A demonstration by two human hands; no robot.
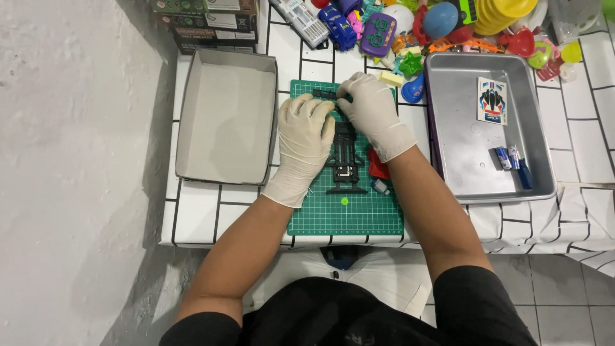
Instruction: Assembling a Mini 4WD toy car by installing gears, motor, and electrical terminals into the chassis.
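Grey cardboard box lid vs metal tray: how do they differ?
1. The grey cardboard box lid is matte; the metal tray is shiny.
2. The lid sits left of the green cutting mat, beside the left hand; the tray sits right of it, past the right hand.
3. The lid holds nothing; the tray holds a sticker sheet and small blue pieces.
Both are open, shallow rectangles.

box [225, 115] left of mat [346, 214] — tray [467, 166] right

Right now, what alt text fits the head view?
Two gloved hands, left hand and right hand, work on a black toy car chassis on a green cutting mat, between an empty cardboard box lid and a metal tray.
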